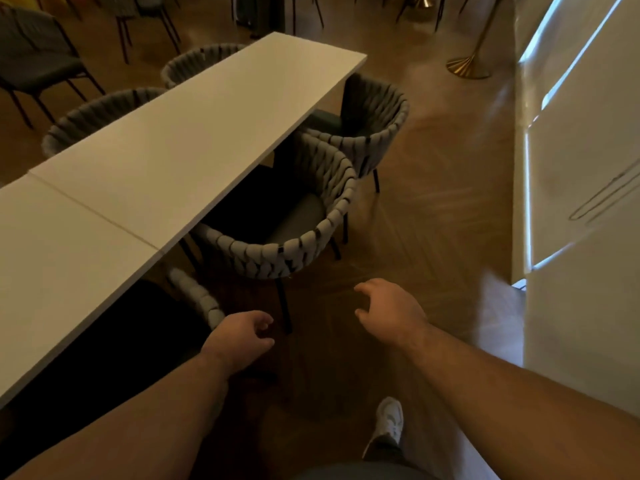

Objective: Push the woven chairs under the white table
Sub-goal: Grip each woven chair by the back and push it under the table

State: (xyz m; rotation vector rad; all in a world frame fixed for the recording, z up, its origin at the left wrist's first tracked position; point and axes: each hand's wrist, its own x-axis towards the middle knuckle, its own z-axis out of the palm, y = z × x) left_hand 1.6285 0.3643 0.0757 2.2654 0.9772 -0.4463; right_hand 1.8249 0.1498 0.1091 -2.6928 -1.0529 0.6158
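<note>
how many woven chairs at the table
5: two on the right side, two on the far side, one mostly hidden under the near end. More may be hidden.

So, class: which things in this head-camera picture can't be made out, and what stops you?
- Nearest woven chair: mostly hidden under the white table; head view.
- Two far-side chairs: seats hidden behind the tabletop.
- Table legs: in shadow.
- Right wall: blurred, glare.

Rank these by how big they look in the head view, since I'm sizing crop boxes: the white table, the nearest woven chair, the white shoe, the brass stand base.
1. white table
2. nearest woven chair
3 and 4. white shoe and brass stand base look alike; the shoe's nearness makes ranking unsure.
</note>
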